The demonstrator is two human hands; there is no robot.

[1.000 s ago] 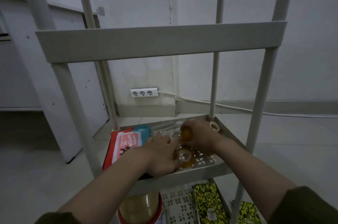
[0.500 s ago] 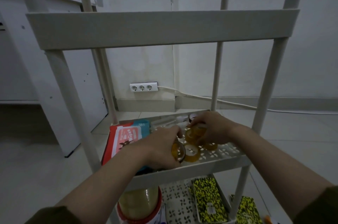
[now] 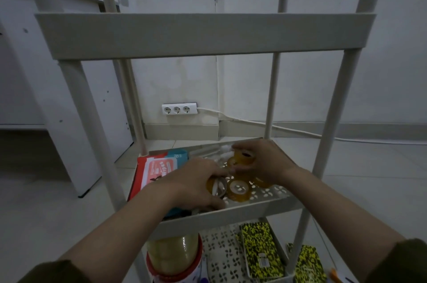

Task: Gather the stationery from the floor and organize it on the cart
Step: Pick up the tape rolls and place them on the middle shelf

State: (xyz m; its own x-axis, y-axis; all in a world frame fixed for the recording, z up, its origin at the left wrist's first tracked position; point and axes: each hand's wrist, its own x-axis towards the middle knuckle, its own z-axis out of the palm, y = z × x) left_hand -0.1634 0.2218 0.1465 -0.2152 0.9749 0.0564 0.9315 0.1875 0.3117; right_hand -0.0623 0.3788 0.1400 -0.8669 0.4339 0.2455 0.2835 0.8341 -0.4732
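Observation:
Both hands reach into the middle shelf point(image 3: 265, 205) of a white cart. My left hand point(image 3: 196, 183) grips an amber tape roll point(image 3: 217, 186) standing on its edge. My right hand point(image 3: 265, 160) holds another amber tape roll point(image 3: 245, 156), lifted slightly over a small stack. One more roll point(image 3: 239, 190) lies flat on the perforated shelf between the hands, and another point(image 3: 261, 182) peeks out under my right wrist.
A red wipes pack point(image 3: 159, 169) and a blue pack point(image 3: 178, 154) fill the shelf's left side. White pens point(image 3: 215, 151) lie at the back. The bottom shelf holds a big tape stack point(image 3: 173, 257) and yellow-black notebooks point(image 3: 261, 250). Another notebook point(image 3: 308, 264) lies beside the cart.
My right hand has drawn back from the shelf's far right corner to the middle and now holds a roll over the stack. My left hand has tilted its roll onto its edge.

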